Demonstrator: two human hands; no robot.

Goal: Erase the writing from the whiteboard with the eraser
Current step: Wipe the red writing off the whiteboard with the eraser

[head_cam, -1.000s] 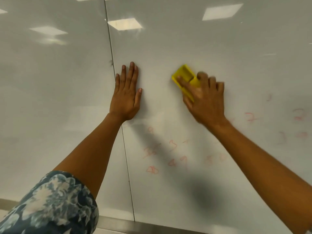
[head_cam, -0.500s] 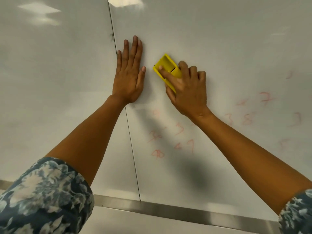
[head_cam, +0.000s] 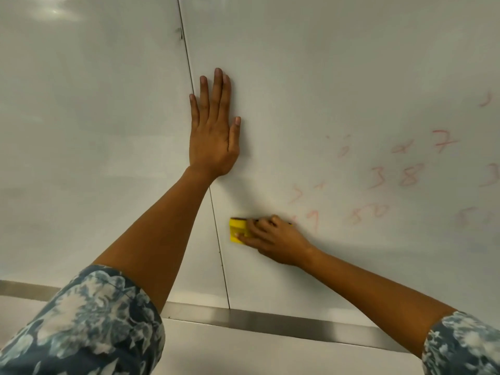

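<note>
Nearest, two floral sleeves (head_cam: 81,328) frame the bare forearms reaching to the whiteboard (head_cam: 324,63). Low on the board, just right of the vertical panel seam (head_cam: 216,226), the right hand (head_cam: 273,240) presses the yellow eraser (head_cam: 237,230) flat against the surface, its grip closed around the block; the exposed end points left toward the seam, long axis roughly level. Faint red numbers (head_cam: 395,174) lie to the right. Higher up, the left hand (head_cam: 213,136) rests flat, fingers spread upward, holding nothing.

A small yellow block eraser (head_cam: 238,230) lies flat against the glossy white whiteboard (head_cam: 338,77), just right of its vertical panel seam. Faint red digits (head_cam: 397,177), including 7, 38, spread to its right.
</note>
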